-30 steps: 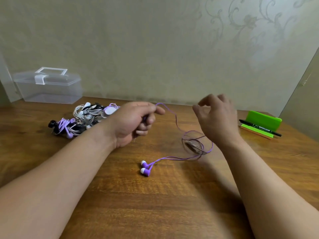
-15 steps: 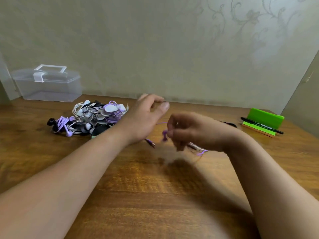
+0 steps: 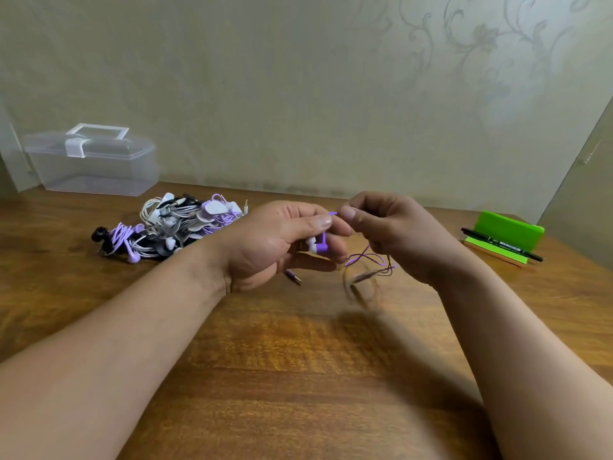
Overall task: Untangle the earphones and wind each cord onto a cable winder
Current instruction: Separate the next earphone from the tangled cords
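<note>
The left hand is raised over the table, just right of the pile of earphones, palm turned toward the camera. Its fingers are curled round the purple earphones, whose two buds sit between fingertips and palm. The right hand is further right of the pile, touching the left hand at the fingertips. Its thumb and forefinger are closed in a pinch on the cord and its remaining fingers are curled. The cord hangs in loose loops below the right hand; the lower loops are blurred, and whether they touch the table cannot be told. The plug shows below the left hand, right of the pile. The pile itself lies on the table as a tangle of purple, white and black cords. A clear box with its lid shut stands behind and left of the pile, against the wall. A green stand with a black pen in front of it sits far right of the pile, near the table edge.
</note>
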A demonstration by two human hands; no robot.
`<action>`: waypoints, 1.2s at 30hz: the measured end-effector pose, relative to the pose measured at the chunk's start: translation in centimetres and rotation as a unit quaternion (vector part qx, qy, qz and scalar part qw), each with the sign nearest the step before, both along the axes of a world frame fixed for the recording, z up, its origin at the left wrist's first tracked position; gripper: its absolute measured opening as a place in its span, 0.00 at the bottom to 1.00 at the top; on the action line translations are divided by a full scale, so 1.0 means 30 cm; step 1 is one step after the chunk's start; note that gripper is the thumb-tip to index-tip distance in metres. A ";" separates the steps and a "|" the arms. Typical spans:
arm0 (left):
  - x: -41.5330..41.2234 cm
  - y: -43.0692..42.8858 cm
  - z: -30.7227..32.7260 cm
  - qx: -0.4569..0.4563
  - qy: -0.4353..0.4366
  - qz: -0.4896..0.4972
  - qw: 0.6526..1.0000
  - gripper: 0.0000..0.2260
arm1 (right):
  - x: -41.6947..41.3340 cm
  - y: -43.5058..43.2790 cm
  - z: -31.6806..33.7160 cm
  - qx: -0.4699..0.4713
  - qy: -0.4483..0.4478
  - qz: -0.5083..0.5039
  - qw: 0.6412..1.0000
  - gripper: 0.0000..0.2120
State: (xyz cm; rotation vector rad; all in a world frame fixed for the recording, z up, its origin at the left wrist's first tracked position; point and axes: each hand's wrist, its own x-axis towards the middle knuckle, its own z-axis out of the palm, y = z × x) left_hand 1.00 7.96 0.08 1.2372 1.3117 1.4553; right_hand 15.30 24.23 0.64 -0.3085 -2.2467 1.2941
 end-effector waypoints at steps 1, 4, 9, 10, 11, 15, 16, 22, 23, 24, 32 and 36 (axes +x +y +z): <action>0.003 0.000 -0.001 -0.006 -0.009 -0.001 1.000 0.14 | -0.004 0.002 -0.004 -0.005 0.006 -0.006 1.000 0.08; 0.011 0.003 -0.007 -0.049 -0.016 0.005 0.999 0.15 | -0.010 0.011 -0.004 -0.007 0.032 -0.030 0.999 0.08; 0.012 0.009 -0.022 -0.064 -0.039 0.000 0.997 0.13 | -0.008 0.028 -0.011 -0.053 0.062 -0.041 0.996 0.08; 0.011 0.009 -0.023 -0.057 -0.046 -0.025 0.997 0.12 | -0.008 0.031 -0.011 -0.063 0.069 -0.044 0.995 0.08; 0.011 0.003 -0.023 -0.048 -0.058 -0.055 0.996 0.11 | -0.013 0.028 -0.015 -0.074 0.074 -0.043 0.994 0.07; 0.015 0.004 -0.018 0.010 -0.113 -0.095 0.989 0.15 | -0.039 0.003 -0.041 -0.135 0.074 0.015 0.988 0.05; 0.015 0.008 -0.016 0.024 -0.129 -0.088 0.987 0.16 | -0.045 -0.007 -0.048 -0.133 0.067 0.024 0.989 0.05; -0.027 0.031 -0.006 0.084 -0.151 0.023 0.985 0.18 | -0.059 -0.057 -0.058 0.008 0.010 -0.032 0.999 0.12; -0.032 0.039 -0.015 0.088 -0.113 0.058 0.988 0.18 | -0.056 -0.065 -0.053 0.038 -0.008 -0.039 0.998 0.13; -0.035 0.047 -0.024 0.088 -0.070 0.092 0.989 0.18 | -0.054 -0.076 -0.048 0.073 -0.025 -0.046 0.996 0.13; -0.057 0.059 -0.083 0.041 0.291 0.159 0.942 0.23 | -0.037 -0.090 -0.011 0.278 -0.072 -0.126 0.949 0.05; -0.049 0.034 -0.070 -0.025 0.396 0.119 0.910 0.13 | -0.014 -0.077 0.022 0.185 -0.027 -0.094 0.978 0.04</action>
